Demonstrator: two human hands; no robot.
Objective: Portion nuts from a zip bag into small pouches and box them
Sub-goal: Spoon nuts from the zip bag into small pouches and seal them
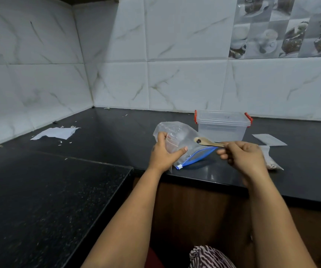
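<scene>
A clear zip bag (183,140) with a blue zip strip lies on the black counter (117,136), its mouth toward me. My left hand (163,151) holds a small clear pouch (172,145) over the bag, thumb on one side and fingers on the other. My right hand (243,155) grips the handle of a small wooden spoon (207,142); the spoon's bowl holds a dark nut above the bag. A clear lidded box (222,125) with red clips stands just behind.
An empty flat pouch (269,139) lies right of the box. A filled pouch (271,158) lies behind my right hand. White paper (56,133) and crumbs lie at the left by the tiled wall. The counter's front edge runs under my wrists.
</scene>
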